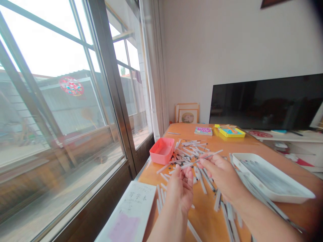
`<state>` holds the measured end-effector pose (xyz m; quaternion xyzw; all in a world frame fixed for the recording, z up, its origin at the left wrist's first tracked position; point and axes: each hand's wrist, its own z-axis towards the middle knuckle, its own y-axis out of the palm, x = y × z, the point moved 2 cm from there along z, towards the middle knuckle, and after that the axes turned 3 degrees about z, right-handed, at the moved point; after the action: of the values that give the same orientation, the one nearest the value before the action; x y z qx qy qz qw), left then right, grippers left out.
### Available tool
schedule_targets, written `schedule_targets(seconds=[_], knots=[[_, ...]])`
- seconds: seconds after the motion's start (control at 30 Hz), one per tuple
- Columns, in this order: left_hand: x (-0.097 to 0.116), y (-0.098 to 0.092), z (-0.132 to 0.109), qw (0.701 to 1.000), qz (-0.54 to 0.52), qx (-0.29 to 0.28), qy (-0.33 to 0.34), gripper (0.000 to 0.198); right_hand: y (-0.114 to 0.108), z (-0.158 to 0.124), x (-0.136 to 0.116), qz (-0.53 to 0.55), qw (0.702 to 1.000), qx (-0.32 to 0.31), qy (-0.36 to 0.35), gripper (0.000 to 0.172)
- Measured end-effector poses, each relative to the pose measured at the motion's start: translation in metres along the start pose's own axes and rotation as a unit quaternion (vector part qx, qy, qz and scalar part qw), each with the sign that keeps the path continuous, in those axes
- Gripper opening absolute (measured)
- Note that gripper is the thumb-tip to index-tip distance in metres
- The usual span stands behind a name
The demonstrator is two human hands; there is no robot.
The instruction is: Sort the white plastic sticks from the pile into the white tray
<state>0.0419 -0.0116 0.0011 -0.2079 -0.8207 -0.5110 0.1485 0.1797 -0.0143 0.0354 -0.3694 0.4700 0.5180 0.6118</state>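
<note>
Above the scattered pen parts, a slim translucent pen [194,162] stretches between my two hands. My right hand [219,168] pinches it between thumb and fingers, with one end sticking out past them. At its other end my left hand [182,188] closes thumb and fingertips on it, palm turned up and the other fingers loosely curled. Below and around both hands lie many clear pen barrels [202,181] and small black pieces [185,145] on the wooden table [212,222]. Whether the pen is whole or in two parts, I cannot tell.
A red plastic box [161,156] stands left of the heap. To the right, a white tray [277,198] holds dark slender sticks. A white booklet [131,208] lies front left. A purple book [203,131] and yellow box [231,132] sit at the back. Windows line the left.
</note>
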Motion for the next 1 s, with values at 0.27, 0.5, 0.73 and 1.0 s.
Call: schedule_targets(seconds=[0.27, 0.5, 0.73, 1.0], knots=[[-0.007, 0.002, -0.004, 0.999, -0.017, -0.029, -0.034, 0.016, 0.002, 0.000, 0.009, -0.072, 0.997, -0.031, 0.010, 0.041], [-0.008, 0.002, -0.005, 1.000, -0.009, -0.015, -0.024, 0.015, -0.001, -0.002, -0.001, -0.040, 0.997, 0.048, 0.039, 0.058], [-0.010, -0.001, -0.002, 0.999, -0.014, -0.024, -0.025, 0.016, -0.005, 0.001, 0.008, -0.032, 0.998, 0.047, 0.036, 0.046], [-0.011, 0.001, -0.003, 0.998, -0.011, -0.050, -0.020, 0.017, 0.001, -0.002, 0.009, -0.017, 0.995, -0.039, 0.096, 0.040]])
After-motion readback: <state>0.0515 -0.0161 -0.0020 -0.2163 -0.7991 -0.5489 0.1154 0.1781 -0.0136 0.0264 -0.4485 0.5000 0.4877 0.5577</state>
